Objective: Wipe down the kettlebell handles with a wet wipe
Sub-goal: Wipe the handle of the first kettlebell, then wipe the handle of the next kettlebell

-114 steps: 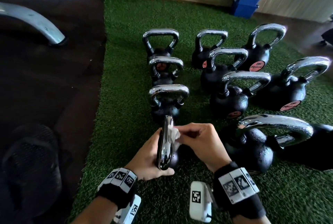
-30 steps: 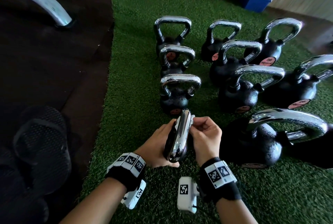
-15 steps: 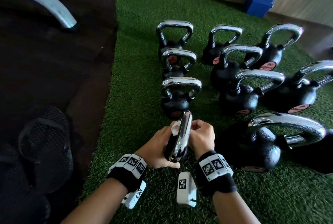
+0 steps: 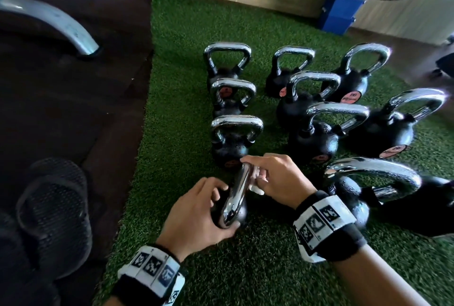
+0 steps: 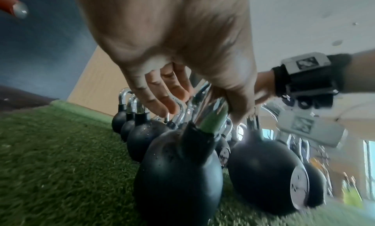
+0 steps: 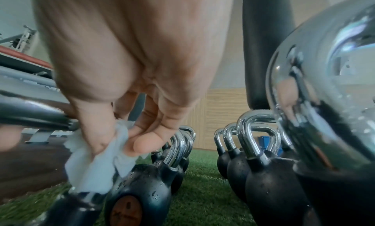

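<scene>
The nearest small black kettlebell (image 4: 233, 217) stands on the turf with its chrome handle (image 4: 237, 192) edge-on to me. My left hand (image 4: 208, 205) grips it from the left, fingers round the body and thumb under the handle's near end. My right hand (image 4: 267, 177) pinches a white wet wipe (image 4: 255, 184) against the right side of the handle, index finger stretched over its far end. The right wrist view shows the wipe (image 6: 91, 167) bunched between thumb and fingers (image 6: 142, 143). The left wrist view shows the same kettlebell (image 5: 178, 173) below my left hand (image 5: 182, 88).
Several more chrome-handled kettlebells stand in rows on the green turf (image 4: 177, 89), the largest (image 4: 368, 182) close beside my right wrist. Dark rubber floor lies left with black sandals (image 4: 54, 207) and a grey metal leg (image 4: 61, 25). A blue box (image 4: 341, 10) sits by the wooden wall.
My right hand has slid the wipe from the handle's far end onto its right side. My left hand keeps its hold on the kettlebell.
</scene>
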### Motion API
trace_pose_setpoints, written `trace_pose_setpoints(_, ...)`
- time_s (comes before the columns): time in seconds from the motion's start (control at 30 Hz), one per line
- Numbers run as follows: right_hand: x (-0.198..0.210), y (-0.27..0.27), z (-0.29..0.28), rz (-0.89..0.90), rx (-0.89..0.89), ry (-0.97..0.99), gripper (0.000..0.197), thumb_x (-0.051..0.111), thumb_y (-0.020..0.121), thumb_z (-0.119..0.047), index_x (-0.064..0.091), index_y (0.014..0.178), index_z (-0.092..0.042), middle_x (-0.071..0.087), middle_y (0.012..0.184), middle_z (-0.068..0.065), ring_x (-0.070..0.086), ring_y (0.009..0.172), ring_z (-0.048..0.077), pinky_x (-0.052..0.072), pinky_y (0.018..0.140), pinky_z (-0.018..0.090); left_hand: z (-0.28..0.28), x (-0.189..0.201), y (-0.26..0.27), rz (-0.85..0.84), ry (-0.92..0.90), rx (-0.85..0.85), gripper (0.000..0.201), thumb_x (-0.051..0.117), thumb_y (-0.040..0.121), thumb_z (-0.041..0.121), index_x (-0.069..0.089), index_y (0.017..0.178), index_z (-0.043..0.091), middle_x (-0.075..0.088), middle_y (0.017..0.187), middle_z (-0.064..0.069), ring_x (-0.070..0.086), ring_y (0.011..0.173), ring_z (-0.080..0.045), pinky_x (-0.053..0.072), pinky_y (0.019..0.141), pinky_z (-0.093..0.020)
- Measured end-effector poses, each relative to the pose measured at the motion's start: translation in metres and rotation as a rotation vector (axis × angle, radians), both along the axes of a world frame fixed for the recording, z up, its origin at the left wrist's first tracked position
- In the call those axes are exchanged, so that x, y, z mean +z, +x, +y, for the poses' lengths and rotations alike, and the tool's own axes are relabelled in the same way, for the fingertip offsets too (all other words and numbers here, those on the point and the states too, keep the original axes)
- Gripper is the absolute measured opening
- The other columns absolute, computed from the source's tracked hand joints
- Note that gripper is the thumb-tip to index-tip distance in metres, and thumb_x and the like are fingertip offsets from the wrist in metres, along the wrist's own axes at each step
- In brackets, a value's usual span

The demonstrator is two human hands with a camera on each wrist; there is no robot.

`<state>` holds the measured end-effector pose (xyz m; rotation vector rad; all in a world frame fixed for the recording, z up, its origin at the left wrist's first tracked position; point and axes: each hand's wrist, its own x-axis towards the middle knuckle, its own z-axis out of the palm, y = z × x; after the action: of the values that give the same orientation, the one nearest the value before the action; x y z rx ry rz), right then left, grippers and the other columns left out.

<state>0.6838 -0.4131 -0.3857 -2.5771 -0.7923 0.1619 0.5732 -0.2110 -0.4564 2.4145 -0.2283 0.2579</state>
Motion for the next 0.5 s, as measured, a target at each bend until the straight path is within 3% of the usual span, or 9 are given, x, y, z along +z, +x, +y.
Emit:
trace_pose_setpoints(0.13,-0.001,-0.015,-0.015,-0.022,-0.107,-0.026,0.032,0.067,0.084,-0.014,0.071,0.11,-0.032,0.052,0.073,-0.012,0.056,0.073,0.011,0.043,0.069,0.023,0.024,0.004,0.003,0.035,-0.035,-0.001,0.039,0.085,0.067,0.06,0.067,0.088,0.032,0.062,0.08,0.023,0.059,0.069,0.006,0.049,0.063,-0.009)
trace_pose_setpoints(0.27,-0.005,-0.047,-0.021,-0.002,-0.255,-0.012,0.035,0.063,0.076,-0.022,0.072,0.109,-0.024,0.059,0.073,-0.011,0.06,0.071,0.01,0.045,0.064,0.017,0.038,0.009,0.019,0.086,-0.098,0.053,0.038,0.09,0.067,0.048,0.081,0.098,0.029,0.07,0.082,0.021,0.066,0.075,0.002,0.053,0.072,-0.017)
trace_pose_setpoints(0.4,-0.002,-0.057,-0.02,0.098,-0.327,0.063,0.047,0.055,0.071,-0.028,0.073,0.113,-0.019,0.068,0.085,-0.004,0.066,0.083,0.017,0.054,0.075,0.029,0.038,0.008,0.026,0.095,-0.047,0.044,0.038,0.092,0.065,0.045,0.082,0.097,0.028,0.067,0.075,0.021,0.065,0.075,0.003,0.044,0.069,-0.006)
trace_pose_setpoints(0.5,0.005,-0.048,-0.028,0.192,-0.292,0.056,0.043,0.063,0.08,-0.016,0.072,0.121,-0.022,0.072,0.102,-0.002,0.067,0.098,0.015,0.05,0.08,0.018,0.044,0.009,0.03,0.241,0.006,-0.012,0.047,0.091,0.067,0.047,0.077,0.109,0.032,0.068,0.088,0.021,0.065,0.084,0.004,0.05,0.078,-0.014)
